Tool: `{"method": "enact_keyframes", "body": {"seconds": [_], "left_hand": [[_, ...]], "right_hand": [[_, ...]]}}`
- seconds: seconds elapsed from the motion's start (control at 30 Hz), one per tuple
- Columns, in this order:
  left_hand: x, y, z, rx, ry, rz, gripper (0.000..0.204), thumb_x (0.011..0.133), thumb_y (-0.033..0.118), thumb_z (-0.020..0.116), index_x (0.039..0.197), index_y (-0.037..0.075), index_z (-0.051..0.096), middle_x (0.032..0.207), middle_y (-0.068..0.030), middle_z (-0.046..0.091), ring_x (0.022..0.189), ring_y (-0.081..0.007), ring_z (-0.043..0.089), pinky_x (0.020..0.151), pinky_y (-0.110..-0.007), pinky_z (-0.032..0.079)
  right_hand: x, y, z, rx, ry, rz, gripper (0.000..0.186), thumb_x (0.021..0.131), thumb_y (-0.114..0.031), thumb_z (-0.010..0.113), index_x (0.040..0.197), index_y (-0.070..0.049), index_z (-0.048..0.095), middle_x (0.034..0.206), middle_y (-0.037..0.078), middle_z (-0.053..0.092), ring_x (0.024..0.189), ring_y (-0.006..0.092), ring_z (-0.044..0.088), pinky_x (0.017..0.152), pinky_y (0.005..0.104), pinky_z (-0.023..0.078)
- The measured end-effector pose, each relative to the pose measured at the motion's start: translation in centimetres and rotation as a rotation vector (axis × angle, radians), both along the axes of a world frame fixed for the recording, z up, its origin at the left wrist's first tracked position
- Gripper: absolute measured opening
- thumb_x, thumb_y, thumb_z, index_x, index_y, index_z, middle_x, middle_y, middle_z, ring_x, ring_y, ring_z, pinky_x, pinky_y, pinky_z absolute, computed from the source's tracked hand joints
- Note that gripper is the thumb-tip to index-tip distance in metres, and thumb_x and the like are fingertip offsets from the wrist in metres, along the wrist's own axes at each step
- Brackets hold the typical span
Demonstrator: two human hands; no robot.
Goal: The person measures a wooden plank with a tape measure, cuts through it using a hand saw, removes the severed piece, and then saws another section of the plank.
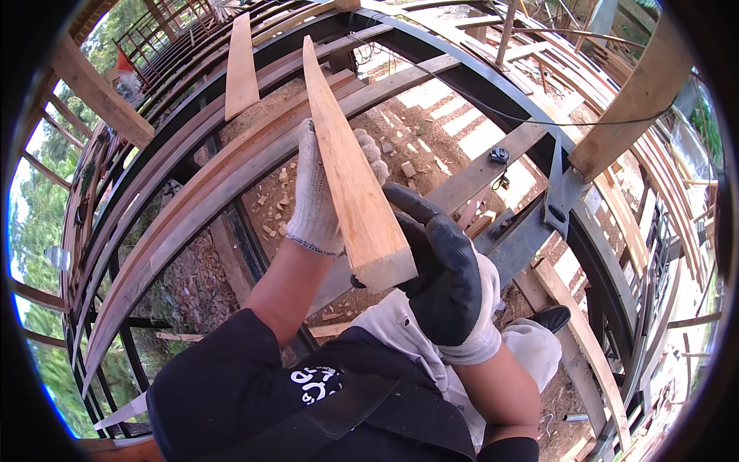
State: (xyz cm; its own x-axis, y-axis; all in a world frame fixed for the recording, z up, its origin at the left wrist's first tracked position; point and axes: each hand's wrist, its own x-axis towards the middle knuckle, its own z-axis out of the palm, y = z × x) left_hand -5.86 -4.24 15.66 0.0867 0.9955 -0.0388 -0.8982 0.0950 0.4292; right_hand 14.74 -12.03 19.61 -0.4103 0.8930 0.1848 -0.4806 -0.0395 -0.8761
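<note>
A long, pale wooden beam (350, 177) slants up and away in front of me, its square cut end closest to my body. My left hand (315, 196), in a white knit glove, wraps around the beam from below at about mid-length; some fingertips show on its far side. At the near end, my right hand (450, 285) wears a white glove with a black coated palm. Its fingers curl against the beam's right side and underside, where part of the grip is hidden.
Wooden boards (192, 192) and dark metal beams (446, 69) form a frame around me. A small black device (499, 155) rests on a board at the right, near a dark metal angled tool (558, 196). A wooden post (631, 100) rises beside a black cable (570, 123). Wood offcuts litter the ground below.
</note>
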Motion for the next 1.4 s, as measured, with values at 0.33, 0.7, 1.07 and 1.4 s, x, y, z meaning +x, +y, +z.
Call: {"method": "enact_keyframes", "body": {"seconds": [0.33,0.7,1.07,1.4], "left_hand": [[-2.7,0.4,3.0,0.09,-0.338,-0.27,0.069,0.107,0.055,0.056,0.14,-0.005,0.053,0.13,-0.0221,0.067,0.12,-0.0417,0.066,0.11,-0.048,0.057],[-1.6,0.1,3.9,0.202,-0.188,-0.204,0.055,0.115,0.04,0.04,0.148,-0.003,0.049,0.138,-0.0249,0.062,0.122,-0.035,0.067,0.108,-0.05,0.056],[-1.5,-0.2,2.3,0.126,-0.191,-0.155,0.06,0.113,0.045,0.045,0.146,-0.005,0.05,0.135,-0.0235,0.064,0.12,-0.0352,0.068,0.108,-0.047,0.057],[3.8,1.3,-2.9,0.088,0.006,-0.069,0.059,0.107,0.064,0.049,0.123,0.008,0.057,0.111,-0.0101,0.066,0.104,-0.0288,0.069,0.098,-0.046,0.058]], "right_hand": [[1.6,-1.6,0.9,-0.082,0.278,0.333,0.071,0.104,-0.003,0.058,0.166,0.005,0.025,0.169,0.017,0.037,0.13,0.0269,0.063,0.11,0.0394,0.05],[1.7,-1.7,0.2,0.162,0.114,0.208,0.08,0.095,0.004,0.062,0.167,0.004,0.026,0.17,0.02,0.038,0.124,0.0243,0.068,0.103,0.0351,0.053],[2.1,-1.8,-0.2,0.007,0.196,0.249,0.075,0.102,-0.007,0.06,0.166,0.006,0.023,0.167,0.018,0.04,0.128,0.0242,0.063,0.109,0.0374,0.049],[3.7,-0.9,-1.3,-0.298,0.014,0.003,0.104,0.098,-0.08,0.047,0.161,0.002,0.034,0.134,0.023,0.065,0.105,0.0351,0.075,0.078,0.0449,0.065]]}}
